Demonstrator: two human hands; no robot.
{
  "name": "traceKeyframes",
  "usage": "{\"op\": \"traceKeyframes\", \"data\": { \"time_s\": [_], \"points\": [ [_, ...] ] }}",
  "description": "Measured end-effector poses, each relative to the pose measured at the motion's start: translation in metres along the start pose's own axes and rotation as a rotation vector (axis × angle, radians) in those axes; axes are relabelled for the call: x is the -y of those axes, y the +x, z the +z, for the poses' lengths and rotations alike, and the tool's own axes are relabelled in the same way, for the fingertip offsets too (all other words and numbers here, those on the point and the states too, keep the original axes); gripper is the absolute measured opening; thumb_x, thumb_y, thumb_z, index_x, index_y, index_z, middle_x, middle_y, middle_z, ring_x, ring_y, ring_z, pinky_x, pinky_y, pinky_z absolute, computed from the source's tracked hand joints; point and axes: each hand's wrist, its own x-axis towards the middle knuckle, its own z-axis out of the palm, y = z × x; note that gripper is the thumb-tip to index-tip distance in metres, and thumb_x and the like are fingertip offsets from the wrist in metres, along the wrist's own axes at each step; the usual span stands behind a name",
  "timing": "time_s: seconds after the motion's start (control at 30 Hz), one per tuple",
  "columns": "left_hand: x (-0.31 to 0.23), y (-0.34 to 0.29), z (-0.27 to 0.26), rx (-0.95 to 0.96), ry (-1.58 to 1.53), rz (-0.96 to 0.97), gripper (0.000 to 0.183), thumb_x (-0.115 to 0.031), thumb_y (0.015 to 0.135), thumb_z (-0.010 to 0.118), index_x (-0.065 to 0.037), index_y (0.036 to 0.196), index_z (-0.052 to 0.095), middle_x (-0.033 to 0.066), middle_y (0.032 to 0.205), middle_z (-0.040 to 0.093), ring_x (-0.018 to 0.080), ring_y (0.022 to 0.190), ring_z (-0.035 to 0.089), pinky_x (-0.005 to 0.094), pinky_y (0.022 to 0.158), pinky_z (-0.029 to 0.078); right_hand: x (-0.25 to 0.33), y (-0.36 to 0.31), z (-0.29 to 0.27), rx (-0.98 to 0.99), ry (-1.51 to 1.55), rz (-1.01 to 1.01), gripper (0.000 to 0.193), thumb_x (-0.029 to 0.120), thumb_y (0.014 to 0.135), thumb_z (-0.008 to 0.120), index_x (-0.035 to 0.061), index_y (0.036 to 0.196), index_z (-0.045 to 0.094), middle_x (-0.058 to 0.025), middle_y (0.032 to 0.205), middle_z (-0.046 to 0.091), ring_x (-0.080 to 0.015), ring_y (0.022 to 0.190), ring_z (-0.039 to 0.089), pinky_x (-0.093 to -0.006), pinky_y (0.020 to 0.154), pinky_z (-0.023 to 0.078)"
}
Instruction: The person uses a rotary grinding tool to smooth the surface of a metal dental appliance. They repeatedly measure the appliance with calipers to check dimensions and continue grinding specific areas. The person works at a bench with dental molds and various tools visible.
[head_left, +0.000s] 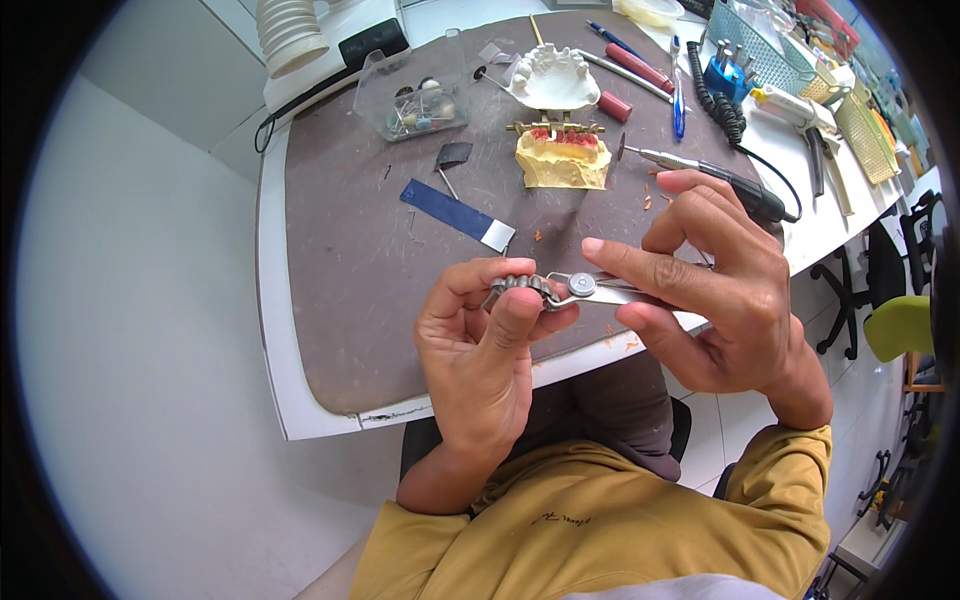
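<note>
- One white table (270,330) fills the middle of our view, its near edge just before our lap.
- Across most of it spreads a scratched brown mat (350,300).
- Our right hand (725,285) has the handle of a metal gauge (582,286) between thumb and index finger, the index fingertip standing free and the other fingers bent and slightly spread.
- Our left hand (475,345) is pinched, thumb against fingers, on a ridged metal piece (520,288).
- Beyond our hands stand two dental casts, one white (558,85), tipped back, and one yellow (562,168) with a red strip of teeth.
- Left of them we see a clear plastic box (376,100) holding small round bits.
- A dark handpiece (755,190) lies right of the casts, a disc at its tip.
- The gauge's curved tips reach the right end of our piece; we cannot tell whether they grip it.
- Near our left fingers lies a blue strip (445,211) with a white end.
- Ridged like a row of teeth, our piece sits above the mat's near part.
- Orange crumbs (538,236) dot the mat.
</note>
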Motion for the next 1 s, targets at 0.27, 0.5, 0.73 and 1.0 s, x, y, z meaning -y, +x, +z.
{"op": "traceKeyframes", "data": {
  "time_s": [0.27,0.5,0.73,1.0],
  "points": [
    [0.001,-0.002,0.003,0.017,0.064,0.078,0.021,-0.008,0.085,0.062,0.001,0.103,0.055,0.0112,0.094,0.061,0.0202,0.089,0.063,0.0340,0.077,0.058,0.004,0.003,-0.008,-0.007,-0.245,-0.053,0.040,0.030,0.068,0.068,0.0064,0.100,0.069,-0.0051,0.072,0.054,-0.0212,0.071,0.056,-0.0483,0.091,0.041],
    [0.002,-0.001,0.004,0.035,0.079,0.106,0.023,-0.009,0.085,0.062,0.000,0.105,0.055,0.0113,0.096,0.061,0.0207,0.091,0.063,0.0359,0.080,0.056,0.004,0.002,-0.009,-0.042,-0.333,-0.106,0.044,0.036,0.068,0.069,0.0068,0.101,0.069,-0.0041,0.076,0.055,-0.0222,0.076,0.059,-0.0494,0.093,0.039],
    [0.003,-0.001,0.004,0.035,0.068,0.124,0.023,-0.005,0.085,0.062,0.002,0.105,0.054,0.0134,0.098,0.061,0.0225,0.092,0.063,0.0386,0.084,0.054,-0.001,0.000,-0.005,-0.105,-0.250,-0.093,0.050,0.033,0.066,0.075,0.0048,0.106,0.066,-0.0053,0.078,0.057,-0.0228,0.077,0.059,-0.0476,0.090,0.042],
    [0.005,-0.001,0.004,0.052,0.109,0.191,0.021,-0.003,0.085,0.060,0.003,0.104,0.053,0.0155,0.100,0.060,0.0226,0.093,0.063,0.0387,0.085,0.054,-0.009,-0.005,0.002,-0.165,-0.132,-0.115,0.053,0.024,0.056,0.079,0.0038,0.103,0.067,-0.0078,0.080,0.057,-0.0249,0.074,0.057,-0.0341,0.063,0.048]
  ]
}}
